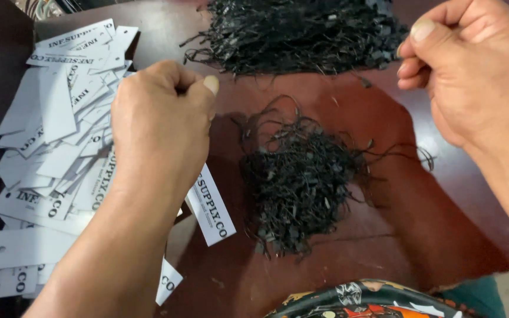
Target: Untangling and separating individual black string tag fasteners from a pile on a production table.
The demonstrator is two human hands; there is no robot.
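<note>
**A:** What do the person's arms look like?

**B:** The left hand (160,132) and right hand (472,70) are bare: no gloves, rings or watch. Both forearms are uncovered, with no sleeve in view.

**A:** Any clothing showing?

**B:** Yes. At the near edge, a patterned garment (372,301) with black, orange and white print, and teal fabric to its right.

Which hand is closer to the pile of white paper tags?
Left. The left hand hovers right over the edge of the white tag pile, fingers closed. The right hand is far across the table, beyond the black string heaps.
</note>
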